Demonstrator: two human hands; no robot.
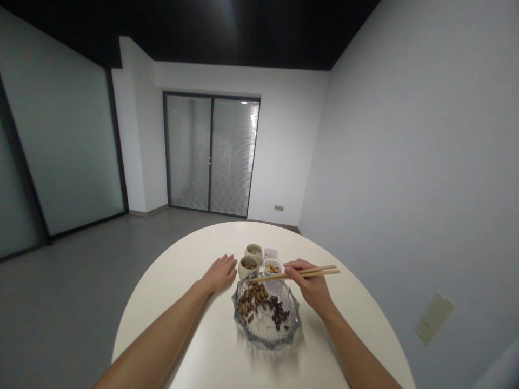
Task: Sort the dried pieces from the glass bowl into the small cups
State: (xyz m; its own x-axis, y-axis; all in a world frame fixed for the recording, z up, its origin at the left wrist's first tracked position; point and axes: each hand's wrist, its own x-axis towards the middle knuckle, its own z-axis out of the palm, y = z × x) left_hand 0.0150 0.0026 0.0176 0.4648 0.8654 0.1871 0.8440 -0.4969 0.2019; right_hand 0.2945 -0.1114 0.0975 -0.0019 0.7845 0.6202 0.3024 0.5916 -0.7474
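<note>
My right hand [302,276] holds a pair of wooden chopsticks [314,273] level, their tips pointing left over the far rim of a scalloped glass bowl [265,341]. Reddish-brown elongated pieces [256,297] fill the bowl's left and far part; dark, bean-like pieces [279,313] lie on its right. Whether the tips grip anything is too small to tell. Palm down on the table, my left hand [222,273] lies open beside a beige cup [248,267] with brown pieces in it.
Behind that cup stands another beige cup [254,252]. Two small white dishes are to their right: the nearer dish [272,272] holds pale yellowish pieces, the farther dish [271,251] stands behind it. All rest on a round cream table [190,248]. A white wall [405,162] is at right.
</note>
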